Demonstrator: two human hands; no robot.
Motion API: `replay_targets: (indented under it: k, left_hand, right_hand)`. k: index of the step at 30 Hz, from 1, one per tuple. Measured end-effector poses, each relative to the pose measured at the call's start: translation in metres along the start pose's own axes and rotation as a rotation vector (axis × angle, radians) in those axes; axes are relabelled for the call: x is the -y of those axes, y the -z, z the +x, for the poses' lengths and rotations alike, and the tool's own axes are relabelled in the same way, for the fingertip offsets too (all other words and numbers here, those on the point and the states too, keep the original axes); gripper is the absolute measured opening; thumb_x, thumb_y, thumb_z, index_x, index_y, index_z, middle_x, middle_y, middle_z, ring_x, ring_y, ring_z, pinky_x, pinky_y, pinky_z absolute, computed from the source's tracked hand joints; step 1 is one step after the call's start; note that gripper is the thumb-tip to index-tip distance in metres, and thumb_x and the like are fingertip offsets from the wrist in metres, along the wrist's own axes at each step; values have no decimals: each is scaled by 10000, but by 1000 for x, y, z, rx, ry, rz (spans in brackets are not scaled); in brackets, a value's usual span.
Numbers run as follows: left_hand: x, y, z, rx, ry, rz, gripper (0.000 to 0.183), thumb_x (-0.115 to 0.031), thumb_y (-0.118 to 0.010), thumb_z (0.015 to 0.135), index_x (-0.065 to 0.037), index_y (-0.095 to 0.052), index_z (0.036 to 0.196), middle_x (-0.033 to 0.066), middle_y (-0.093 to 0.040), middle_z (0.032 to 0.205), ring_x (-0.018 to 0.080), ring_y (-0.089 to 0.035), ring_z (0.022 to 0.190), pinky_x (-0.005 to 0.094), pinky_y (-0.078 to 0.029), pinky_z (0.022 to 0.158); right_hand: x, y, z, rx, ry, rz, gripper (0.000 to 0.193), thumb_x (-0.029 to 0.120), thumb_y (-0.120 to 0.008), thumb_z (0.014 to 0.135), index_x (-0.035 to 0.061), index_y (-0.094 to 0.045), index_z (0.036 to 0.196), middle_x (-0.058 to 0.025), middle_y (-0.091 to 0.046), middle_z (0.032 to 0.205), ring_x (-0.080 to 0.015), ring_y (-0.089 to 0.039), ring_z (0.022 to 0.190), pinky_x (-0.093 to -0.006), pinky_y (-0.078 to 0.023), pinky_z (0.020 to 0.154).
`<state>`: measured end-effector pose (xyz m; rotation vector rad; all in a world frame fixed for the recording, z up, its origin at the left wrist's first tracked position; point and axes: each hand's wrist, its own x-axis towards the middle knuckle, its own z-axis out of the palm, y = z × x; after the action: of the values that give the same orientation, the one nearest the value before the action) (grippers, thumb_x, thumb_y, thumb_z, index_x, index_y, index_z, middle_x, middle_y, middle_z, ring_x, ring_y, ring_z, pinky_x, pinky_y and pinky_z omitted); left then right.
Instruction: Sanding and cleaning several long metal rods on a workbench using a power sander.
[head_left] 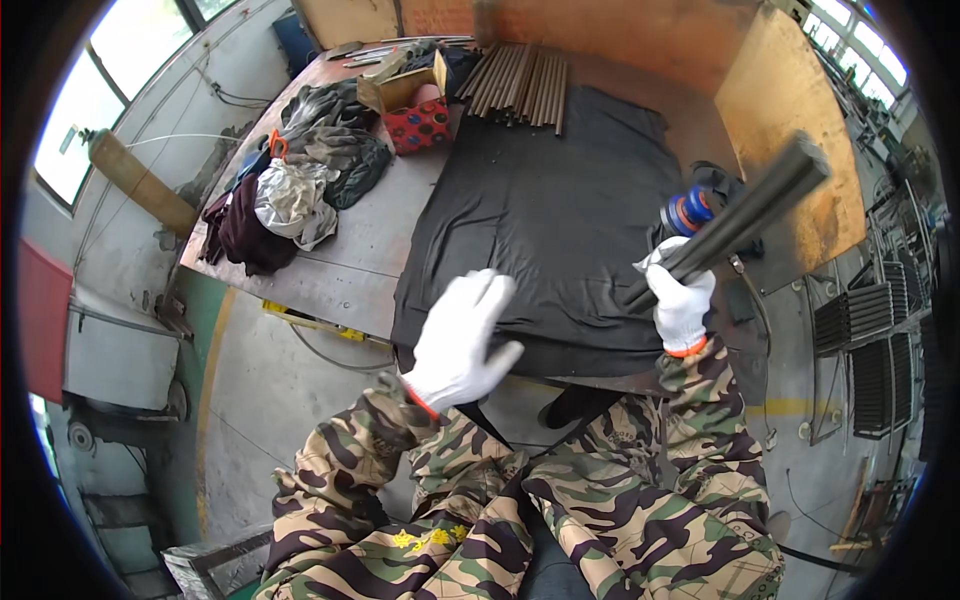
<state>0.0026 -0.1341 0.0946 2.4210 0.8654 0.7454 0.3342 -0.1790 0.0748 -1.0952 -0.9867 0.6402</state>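
My right hand [682,308], in a white glove with an orange cuff, is closed round a bundle of dark metal tubes [755,210]. The bundle tilts up to the right, its far end raised above the table and its near end close to the black cloth [570,210]. Over the cloth's near left edge is my left hand [462,340], also gloved, fingers stretched out and thumb apart, holding nothing. Just beyond my right hand stands a blue round object with a red band [687,212], partly hidden by the tubes. More brownish tubes [520,88] lie side by side at the cloth's far edge.
Crumpled rags [335,135] and a pale crinkled cloth [292,198] cover the table's left side. Near them sits a red patterned open box [417,125]. Boards [800,120] wall the far and right sides. A gas cylinder [140,180] leans at left; racks [865,320] stand at right.
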Motion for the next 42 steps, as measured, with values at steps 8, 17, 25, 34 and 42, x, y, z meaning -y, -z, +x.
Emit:
replay_targets:
  k: [8,17,25,34,42]
  left_hand:
    - [-31,-52,43,-96,392,-181,840,-191,-819,863,-76,-485,1625,259,-680,1438,450,-713,1235,483,-585,1055]
    - [67,17,76,372,248,404,353,-338,-850,811,-77,-708,1002,184,-777,885,418,-776,879,521,-613,782]
    - [144,3,103,490,123,445,255,-209,-781,790,-53,-683,967,228,-738,832,472,-745,850,560,-586,749]
    - [119,9,109,596,214,525,312,-191,-758,780,-47,-664,1040,217,-761,978,445,-754,979,566,-584,809]
    - [125,-35,62,173,39,465,1007,-505,-822,881,63,-440,1619,312,-464,1650,524,-359,1583,549,-316,1316]
  right_hand:
    - [12,-123,-26,-57,-251,741,300,-107,-651,923,24,-622,1192,-99,-682,1017,-256,-730,973,-425,-632,920]
    - [-65,-178,-21,-279,-988,1120,78,59,-620,1027,33,-626,1100,-150,-685,1025,-321,-714,967,-470,-613,901]
    - [-28,-155,-26,376,-1147,666,322,272,-661,1076,-10,-703,1224,-164,-772,1045,-299,-767,900,-450,-635,882]
    - [-64,8,41,454,375,-1474,679,473,-714,983,30,-614,1489,-182,-658,1461,-392,-578,1405,-540,-415,1217]
    - [-74,17,31,550,316,-1424,773,517,-693,1000,11,-544,1565,-217,-594,1552,-428,-493,1502,-548,-354,1285]
